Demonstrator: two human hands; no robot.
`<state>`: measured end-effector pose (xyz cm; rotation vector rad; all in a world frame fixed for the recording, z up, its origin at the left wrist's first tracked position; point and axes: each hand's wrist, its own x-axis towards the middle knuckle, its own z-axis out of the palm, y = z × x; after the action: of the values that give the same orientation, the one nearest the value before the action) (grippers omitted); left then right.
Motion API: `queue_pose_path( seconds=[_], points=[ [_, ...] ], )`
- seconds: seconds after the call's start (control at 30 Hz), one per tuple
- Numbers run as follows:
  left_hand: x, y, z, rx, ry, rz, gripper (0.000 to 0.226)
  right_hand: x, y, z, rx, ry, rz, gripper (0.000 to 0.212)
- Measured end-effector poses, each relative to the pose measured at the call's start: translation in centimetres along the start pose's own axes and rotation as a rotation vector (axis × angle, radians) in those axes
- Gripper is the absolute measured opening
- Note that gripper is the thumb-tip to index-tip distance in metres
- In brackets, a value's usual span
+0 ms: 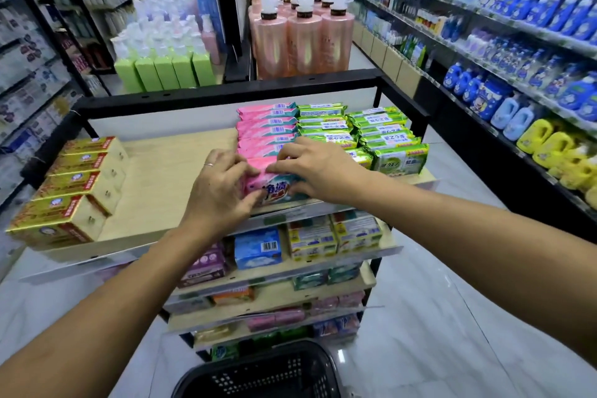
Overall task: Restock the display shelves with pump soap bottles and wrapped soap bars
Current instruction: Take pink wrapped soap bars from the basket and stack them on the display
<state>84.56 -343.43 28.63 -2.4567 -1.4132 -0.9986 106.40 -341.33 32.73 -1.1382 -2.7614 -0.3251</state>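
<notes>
A pink wrapped soap bar point(274, 188) stands at the front of a row of pink bars point(268, 126) on the top wooden shelf point(168, 171). My left hand point(223, 191) grips its left end, thumb on the front face. My right hand point(310, 168) holds its right end and top with curled fingers. Rows of green wrapped bars point(381, 136) stand right of the pink row. Gold boxed soaps point(74, 184) line the shelf's left side. Pink pump bottles point(303, 32) stand on the display beyond.
Lower shelves hold blue point(256, 247), yellow-green point(336, 236) and purple point(206, 263) soap packs. A black plastic basket point(265, 371) sits on the floor below me. Stocked wall shelves point(517, 42) run along the right aisle; green pump bottles point(164, 68) stand at the back left.
</notes>
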Motion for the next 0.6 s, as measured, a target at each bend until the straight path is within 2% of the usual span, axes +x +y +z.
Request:
queue_pose_path(
  seconds=[0.13, 0.23, 0.33, 0.43, 0.5, 0.6],
  points=[
    [0.26, 0.29, 0.19, 0.015, 0.001, -0.019, 0.036, -0.46, -0.59, 0.63, -0.008, 0.045, 0.051, 0.051],
    [-0.17, 0.00, 0.02, -0.022, 0.006, -0.023, 0.042, -0.53, -0.59, 0.43, 0.005, 0.031, 0.032, 0.054],
    [-0.37, -0.36, -0.26, -0.078, 0.025, -0.080, 0.060, -0.25, -0.29, -0.03, 0.017, 0.005, 0.035, 0.058],
    [-0.22, -0.33, -0.17, -0.249, -0.011, -0.217, 0.078, -0.22, -0.33, -0.10, 0.028, -0.001, 0.046, 0.058],
    [-0.27, -0.16, 0.20, -0.338, -0.071, -0.285, 0.080, -0.39, -0.44, 0.10, 0.029, 0.011, 0.050, 0.055],
    [-0.54, -0.19, 0.65, -0.342, -0.095, -0.276, 0.076, -0.47, -1.07, 0.42, 0.003, 0.027, 0.073, 0.052]
  ],
)
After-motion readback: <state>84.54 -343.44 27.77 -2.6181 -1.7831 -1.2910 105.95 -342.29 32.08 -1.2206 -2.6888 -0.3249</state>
